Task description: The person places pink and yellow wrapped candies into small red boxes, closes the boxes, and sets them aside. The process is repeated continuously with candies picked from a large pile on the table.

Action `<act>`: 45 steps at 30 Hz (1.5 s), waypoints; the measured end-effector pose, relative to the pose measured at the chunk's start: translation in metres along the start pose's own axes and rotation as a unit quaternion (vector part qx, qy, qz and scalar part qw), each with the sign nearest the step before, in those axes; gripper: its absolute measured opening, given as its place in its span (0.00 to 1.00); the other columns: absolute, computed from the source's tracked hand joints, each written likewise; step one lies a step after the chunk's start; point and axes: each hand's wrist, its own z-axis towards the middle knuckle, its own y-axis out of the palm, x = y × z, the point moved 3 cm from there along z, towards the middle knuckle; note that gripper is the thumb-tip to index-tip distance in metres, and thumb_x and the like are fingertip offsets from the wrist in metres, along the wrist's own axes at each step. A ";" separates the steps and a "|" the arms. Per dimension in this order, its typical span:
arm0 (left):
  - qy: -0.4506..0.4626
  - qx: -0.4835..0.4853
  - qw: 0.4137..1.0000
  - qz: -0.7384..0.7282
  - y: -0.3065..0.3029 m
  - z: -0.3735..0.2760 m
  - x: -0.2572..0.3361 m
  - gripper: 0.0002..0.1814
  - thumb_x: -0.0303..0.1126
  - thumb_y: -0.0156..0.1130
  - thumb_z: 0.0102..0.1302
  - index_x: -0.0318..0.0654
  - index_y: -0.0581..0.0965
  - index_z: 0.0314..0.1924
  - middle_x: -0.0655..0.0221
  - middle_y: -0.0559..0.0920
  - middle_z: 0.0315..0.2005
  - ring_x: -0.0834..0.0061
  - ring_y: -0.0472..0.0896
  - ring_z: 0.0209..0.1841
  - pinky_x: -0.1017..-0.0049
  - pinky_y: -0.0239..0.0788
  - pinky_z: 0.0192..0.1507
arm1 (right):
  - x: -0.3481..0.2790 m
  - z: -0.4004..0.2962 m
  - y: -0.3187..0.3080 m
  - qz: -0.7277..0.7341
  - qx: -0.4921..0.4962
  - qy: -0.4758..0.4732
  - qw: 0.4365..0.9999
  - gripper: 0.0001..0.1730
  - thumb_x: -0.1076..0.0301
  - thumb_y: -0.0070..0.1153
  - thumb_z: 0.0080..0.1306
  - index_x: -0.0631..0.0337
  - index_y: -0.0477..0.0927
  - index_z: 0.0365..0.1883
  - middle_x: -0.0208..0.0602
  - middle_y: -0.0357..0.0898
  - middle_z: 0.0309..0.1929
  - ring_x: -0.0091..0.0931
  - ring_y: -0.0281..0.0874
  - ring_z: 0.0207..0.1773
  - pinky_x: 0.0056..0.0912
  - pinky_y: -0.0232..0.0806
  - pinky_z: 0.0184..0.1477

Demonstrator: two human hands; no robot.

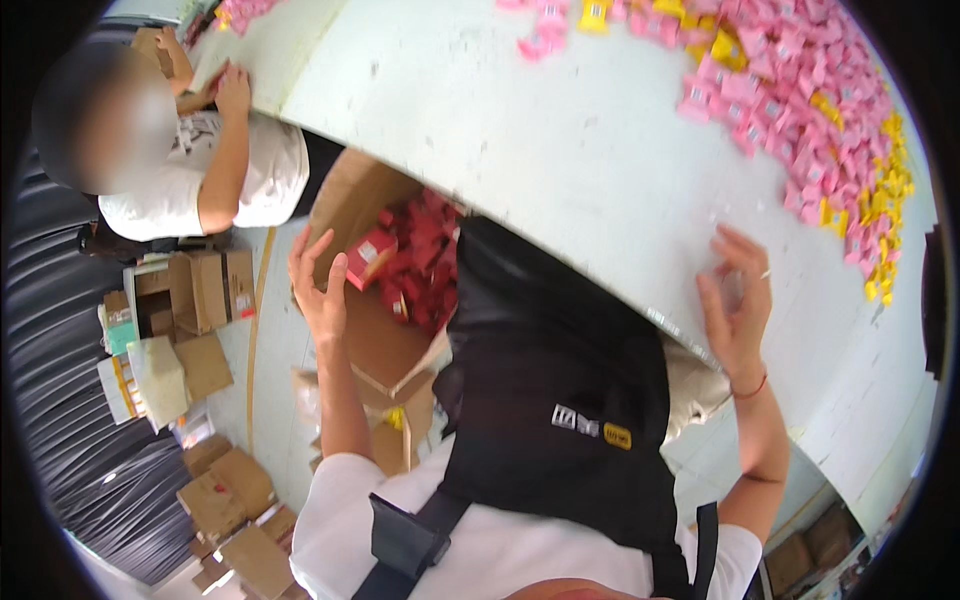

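Observation:
My left hand [319, 289] is raised over the edge of a large cardboard box [375, 341] with its fingers apart and nothing in them. Inside that box, a red small box [371, 259] lies on a heap of red packets [427, 262], just right of the hand. On the other side, my right hand [739, 300] hovers at or just over the white table [525, 165], fingers spread and curved; it seems to hold nothing, and whether it touches the surface is unclear. Beyond it lies a wide pile of pink sachets [810, 97] mixed with yellow sachets [892, 180].
Another person [225, 165] in a white shirt stands at the table's upper left, hands at its edge. Cardboard boxes [225, 487] are stacked on the floor at lower left. More cartons [202, 289] stand near a dark curtain. Part of a small open box [394, 442] shows below my left arm.

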 end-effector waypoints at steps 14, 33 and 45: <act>-0.017 0.115 0.923 -0.366 0.269 0.492 0.118 0.64 0.59 0.82 0.46 0.23 0.60 0.70 0.49 0.72 0.65 0.57 0.74 0.64 0.64 0.67 0.65 | 0.012 0.012 -0.007 0.018 0.103 0.057 0.993 0.15 0.79 0.61 0.63 0.62 0.79 0.49 0.46 0.79 0.56 0.30 0.78 0.43 0.27 0.72 0.41; 0.076 -0.310 0.777 -0.542 0.189 0.073 0.168 0.43 0.16 0.70 0.57 0.38 0.62 0.71 0.63 0.71 0.63 0.67 0.73 0.65 0.64 0.71 0.63 | 0.063 0.063 -0.018 -0.183 0.138 -0.014 0.973 0.21 0.71 0.62 0.64 0.57 0.76 0.56 0.44 0.78 0.55 0.38 0.78 0.51 0.39 0.73 0.46; 0.261 -0.327 0.845 -0.334 0.174 0.051 0.172 0.65 0.29 0.81 0.46 0.43 0.45 0.76 0.54 0.59 0.72 0.57 0.56 0.77 0.54 0.52 0.75 | 0.043 0.091 -0.008 -0.179 0.068 0.034 0.981 0.21 0.69 0.62 0.61 0.55 0.76 0.54 0.40 0.77 0.48 0.39 0.79 0.50 0.44 0.73 0.47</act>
